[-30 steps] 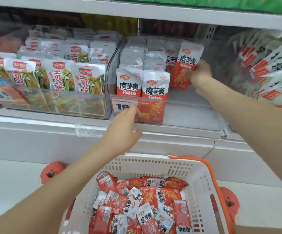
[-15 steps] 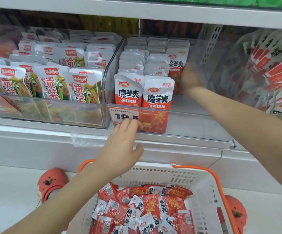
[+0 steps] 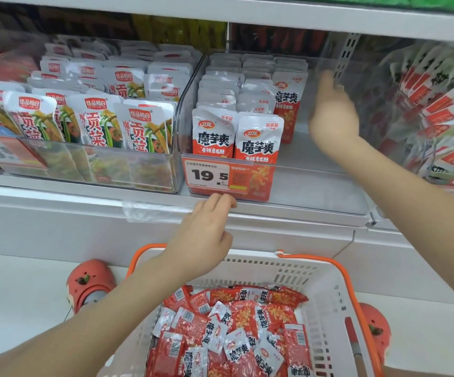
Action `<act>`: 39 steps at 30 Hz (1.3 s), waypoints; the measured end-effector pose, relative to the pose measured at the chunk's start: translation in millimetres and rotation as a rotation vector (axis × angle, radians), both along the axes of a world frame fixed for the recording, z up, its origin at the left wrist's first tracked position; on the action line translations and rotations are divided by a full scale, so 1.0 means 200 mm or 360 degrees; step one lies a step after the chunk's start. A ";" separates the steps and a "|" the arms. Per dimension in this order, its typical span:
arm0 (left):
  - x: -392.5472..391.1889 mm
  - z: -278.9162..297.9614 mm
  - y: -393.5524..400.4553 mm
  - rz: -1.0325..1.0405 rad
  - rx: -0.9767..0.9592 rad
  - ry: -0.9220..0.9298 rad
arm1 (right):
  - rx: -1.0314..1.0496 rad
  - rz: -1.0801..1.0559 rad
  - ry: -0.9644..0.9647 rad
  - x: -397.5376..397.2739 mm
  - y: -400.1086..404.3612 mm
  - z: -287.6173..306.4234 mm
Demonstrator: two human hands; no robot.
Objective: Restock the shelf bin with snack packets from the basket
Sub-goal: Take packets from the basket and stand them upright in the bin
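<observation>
A clear shelf bin (image 3: 315, 170) holds rows of red-and-white snack packets (image 3: 258, 140) in its left and middle; its right part is bare. One packet (image 3: 288, 104) stands upright at the front of the third row. My right hand (image 3: 332, 115) is inside the bin just right of that packet, blurred, fingers apart, holding nothing. My left hand (image 3: 206, 235) rests its fingertips on the shelf edge below the 19.5 price tag (image 3: 206, 175), holding nothing. A white basket (image 3: 326, 289) with orange handles sits below, full of the same red packets (image 3: 234, 330).
A neighbouring clear bin (image 3: 97, 164) on the left holds green-and-white packets. Another bin (image 3: 438, 110) of packets stands to the right. A shelf board (image 3: 247, 12) runs overhead. My red shoes (image 3: 89, 281) stand on the pale floor beside the basket.
My right hand set the packet upright in the third row and let go, then drew back to the right. My left hand slid down from the price tag to the shelf edge.
</observation>
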State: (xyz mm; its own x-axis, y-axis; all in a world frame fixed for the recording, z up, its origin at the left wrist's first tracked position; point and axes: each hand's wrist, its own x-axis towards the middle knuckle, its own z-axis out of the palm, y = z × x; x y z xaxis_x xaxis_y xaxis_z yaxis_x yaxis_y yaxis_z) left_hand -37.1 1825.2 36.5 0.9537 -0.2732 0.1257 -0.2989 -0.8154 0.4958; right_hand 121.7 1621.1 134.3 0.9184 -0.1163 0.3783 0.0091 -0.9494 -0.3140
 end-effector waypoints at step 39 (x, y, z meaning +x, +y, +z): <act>-0.53 -1.19 0.02 0.0396 0.0040 0.1315 | -0.0164 0.0561 0.2154 -1.16 -0.03 -1.74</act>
State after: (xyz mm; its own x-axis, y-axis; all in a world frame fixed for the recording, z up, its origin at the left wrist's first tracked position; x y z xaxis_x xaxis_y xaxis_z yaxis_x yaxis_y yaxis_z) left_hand -142.7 1828.5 -201.0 0.7690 -0.0378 -0.6381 0.3382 -0.8231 0.4563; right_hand -111.0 1614.7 -214.3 0.5478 0.1673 -0.8197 -0.0011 -0.9797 -0.2007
